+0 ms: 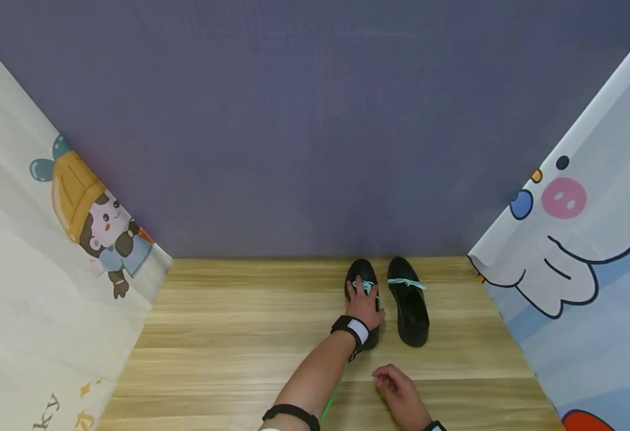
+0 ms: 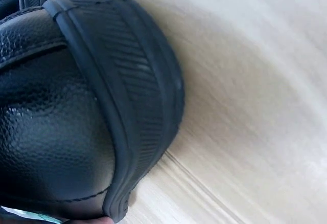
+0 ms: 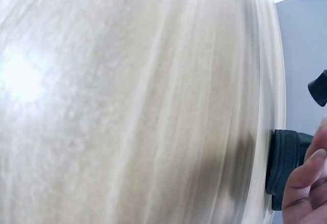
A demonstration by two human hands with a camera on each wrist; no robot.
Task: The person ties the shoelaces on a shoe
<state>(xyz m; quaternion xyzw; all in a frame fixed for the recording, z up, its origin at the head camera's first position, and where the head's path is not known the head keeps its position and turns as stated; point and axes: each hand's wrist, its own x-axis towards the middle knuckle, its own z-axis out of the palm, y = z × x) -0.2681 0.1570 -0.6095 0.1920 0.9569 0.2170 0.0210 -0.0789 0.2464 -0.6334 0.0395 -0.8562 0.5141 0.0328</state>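
Two black lace-up shoes stand side by side near the wooden surface's far edge, toes pointing away from me. My left hand (image 1: pixel 364 308) holds the left shoe (image 1: pixel 359 270) from above, its fingers spread over the light blue laces and its thumb at the right side. A rounded black end with a ribbed sole edge (image 2: pixel 140 81) fills much of the left wrist view, a fingertip at its lower rim. The right shoe (image 1: pixel 413 317) has a light blue lace tied across it. My right hand (image 1: pixel 399 395) hovers nearer me, fingers loosely curled, holding nothing.
The light wooden surface (image 1: pixel 239 323) meets a dark grey-blue panel (image 1: pixel 315 149) at the back. Printed cartoon sheets hang at the left (image 1: pixel 35 257) and the right (image 1: pixel 589 239). A thin green cord (image 1: pixel 331 402) runs beside my left forearm.
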